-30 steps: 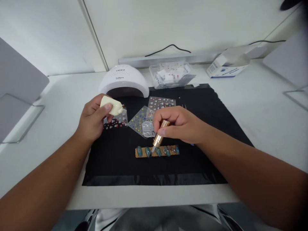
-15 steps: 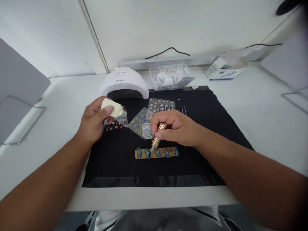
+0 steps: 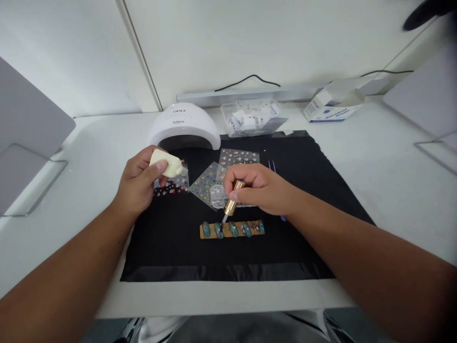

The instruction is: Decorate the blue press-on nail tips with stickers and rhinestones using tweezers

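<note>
My left hand is closed around a cream nail polish bottle, tilted with its neck to the right above a sticker sheet. Between the fingers of my right hand is the gold handle of a nail polish brush, pointing down to the left. Its tip meets the second of several blue-green false nails, counted from the left. These nails stand in a row on a tan strip, and some carry shiny decorations. Partly behind my right hand lies a clear case of small gems.
A white nail lamp stands at the back left of the black mat. Behind the mat are a clear bin of packets and an open white box. Two more sticker sheets and tweezers lie around my right hand.
The brush tip has shifted slightly to the left on the second nail. My left hand keeps the bottle in almost the same place. The whole view has tipped a little.
</note>
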A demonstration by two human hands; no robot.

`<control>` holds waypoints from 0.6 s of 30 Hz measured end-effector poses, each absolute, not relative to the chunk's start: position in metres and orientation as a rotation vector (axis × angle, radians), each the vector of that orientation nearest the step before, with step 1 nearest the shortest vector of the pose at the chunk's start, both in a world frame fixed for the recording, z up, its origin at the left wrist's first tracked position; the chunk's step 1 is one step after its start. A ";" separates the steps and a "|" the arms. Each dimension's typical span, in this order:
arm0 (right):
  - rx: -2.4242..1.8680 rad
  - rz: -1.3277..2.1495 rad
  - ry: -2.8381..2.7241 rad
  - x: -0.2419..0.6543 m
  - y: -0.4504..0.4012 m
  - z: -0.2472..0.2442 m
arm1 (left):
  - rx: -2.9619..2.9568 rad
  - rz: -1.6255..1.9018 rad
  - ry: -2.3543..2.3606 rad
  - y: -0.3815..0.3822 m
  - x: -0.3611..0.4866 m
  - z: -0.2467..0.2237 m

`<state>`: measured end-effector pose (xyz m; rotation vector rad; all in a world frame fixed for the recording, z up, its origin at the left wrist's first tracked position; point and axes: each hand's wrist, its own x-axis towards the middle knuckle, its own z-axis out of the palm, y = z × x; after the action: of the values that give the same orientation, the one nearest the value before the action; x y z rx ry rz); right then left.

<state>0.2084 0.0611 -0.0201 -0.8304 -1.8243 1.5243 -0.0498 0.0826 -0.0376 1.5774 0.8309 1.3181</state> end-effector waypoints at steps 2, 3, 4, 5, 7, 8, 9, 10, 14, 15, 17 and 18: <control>-0.870 1.497 -1.798 0.209 0.064 -0.022 | 1.589 1.321 0.836 0.083 -0.050 -0.038; -0.865 1.483 -1.777 0.209 0.065 -0.022 | 1.592 1.323 0.837 0.083 -0.050 -0.038; -0.845 1.474 -1.751 0.209 0.066 -0.022 | 1.592 1.324 0.836 0.083 -0.051 -0.038; -0.815 1.476 -1.725 0.209 0.065 -0.021 | 1.589 1.326 0.836 0.083 -0.051 -0.039; -0.776 1.512 -1.694 0.208 0.063 -0.019 | 1.584 1.331 0.834 0.083 -0.051 -0.039; -0.774 1.538 -1.695 0.208 0.062 -0.018 | 1.581 1.334 0.833 0.083 -0.051 -0.039; -0.780 1.559 -1.706 0.207 0.061 -0.018 | 1.580 1.333 0.834 0.083 -0.051 -0.039; -0.791 1.575 -1.725 0.207 0.060 -0.018 | 1.579 1.335 0.835 0.083 -0.051 -0.039; -0.838 1.572 -1.777 0.208 0.061 -0.020 | 1.578 1.342 0.828 0.083 -0.050 -0.038; -0.843 1.559 -1.772 0.209 0.062 -0.020 | 1.576 1.342 0.826 0.083 -0.050 -0.038; -0.840 1.539 -1.747 0.208 0.061 -0.018 | 1.567 1.342 0.828 0.083 -0.050 -0.038; -0.830 1.535 -1.735 0.208 0.061 -0.017 | 1.564 1.340 0.831 0.082 -0.050 -0.038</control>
<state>0.2080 0.0606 -0.0175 -0.8300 -1.7352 1.5348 -0.0500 0.0824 -0.0381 1.5638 0.8305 1.3402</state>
